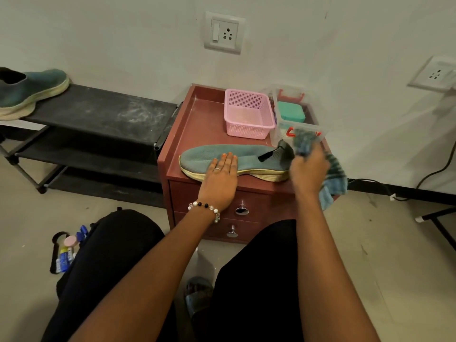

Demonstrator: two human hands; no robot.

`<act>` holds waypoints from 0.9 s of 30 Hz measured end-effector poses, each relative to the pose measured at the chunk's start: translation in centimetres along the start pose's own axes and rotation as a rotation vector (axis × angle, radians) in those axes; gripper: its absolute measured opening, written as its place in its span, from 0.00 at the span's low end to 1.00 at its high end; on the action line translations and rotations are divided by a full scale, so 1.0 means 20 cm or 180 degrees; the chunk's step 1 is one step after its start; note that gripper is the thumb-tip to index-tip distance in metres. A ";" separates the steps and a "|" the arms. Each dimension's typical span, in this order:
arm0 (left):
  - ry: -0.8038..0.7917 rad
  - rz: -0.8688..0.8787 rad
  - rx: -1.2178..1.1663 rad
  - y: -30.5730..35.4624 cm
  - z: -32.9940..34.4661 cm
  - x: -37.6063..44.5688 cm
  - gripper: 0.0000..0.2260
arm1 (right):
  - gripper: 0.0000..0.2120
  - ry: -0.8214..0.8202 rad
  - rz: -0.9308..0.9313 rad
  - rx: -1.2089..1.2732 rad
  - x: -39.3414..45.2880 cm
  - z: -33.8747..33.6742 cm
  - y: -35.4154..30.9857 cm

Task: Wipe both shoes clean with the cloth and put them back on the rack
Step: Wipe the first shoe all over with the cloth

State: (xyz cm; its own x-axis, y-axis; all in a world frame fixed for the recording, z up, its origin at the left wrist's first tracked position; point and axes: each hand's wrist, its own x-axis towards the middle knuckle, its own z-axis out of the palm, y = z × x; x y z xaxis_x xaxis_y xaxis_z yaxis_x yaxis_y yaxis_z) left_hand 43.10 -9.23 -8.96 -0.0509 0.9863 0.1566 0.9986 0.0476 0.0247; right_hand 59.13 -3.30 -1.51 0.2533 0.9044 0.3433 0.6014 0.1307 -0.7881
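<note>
Cabinet (pixel 197 134) – teal box (pixel 291 111) inside clear tub (pixel 278 134)

A shoe (pixel 237 159) lay lengthwise along the front edge of the cabinet (pixel 197 134), toe to the left. The left hand (pixel 220 174) rested flat on its forepart; the right hand (pixel 308 169) held the cloth (pixel 333 176) at its heel end. Behind the shoe stood a basket (pixel 248 114), with a clear box (pixel 293 114) just to its right. Left of the cabinet stood the rack (pixel 98 112), the second shoe (pixel 29 92) on the far left of its top shelf.
</note>
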 end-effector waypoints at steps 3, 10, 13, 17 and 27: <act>0.0026 -0.0018 -0.0005 0.00 0.00 0.00 0.26 | 0.16 -0.1648 -0.0352 -0.1786 -0.04 0.11 0.01; -0.0025 -0.0023 -0.0003 0.00 0.00 0.00 0.25 | 0.13 -0.1685 -0.0813 -0.2617 -0.05 0.20 -0.12; -0.0054 -0.0036 0.0004 0.01 -0.01 0.00 0.25 | 0.13 -0.1678 -0.0808 -0.2167 -0.05 0.21 -0.16; -0.0065 -0.0051 0.0034 0.01 -0.02 0.00 0.26 | 0.11 -0.1450 0.0464 -0.0160 -0.01 0.17 -0.13; -0.0050 -0.0027 -0.0031 0.01 -0.02 -0.01 0.25 | 0.15 0.0159 -0.0050 0.0157 0.01 -0.01 -0.02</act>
State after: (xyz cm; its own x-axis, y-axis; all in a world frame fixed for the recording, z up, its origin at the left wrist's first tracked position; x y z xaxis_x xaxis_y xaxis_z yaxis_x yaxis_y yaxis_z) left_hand 43.33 -9.51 -8.68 -0.0591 0.9883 0.1408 0.9979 0.0546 0.0358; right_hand 59.13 -3.27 -0.97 0.2823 0.8809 0.3800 0.5680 0.1657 -0.8062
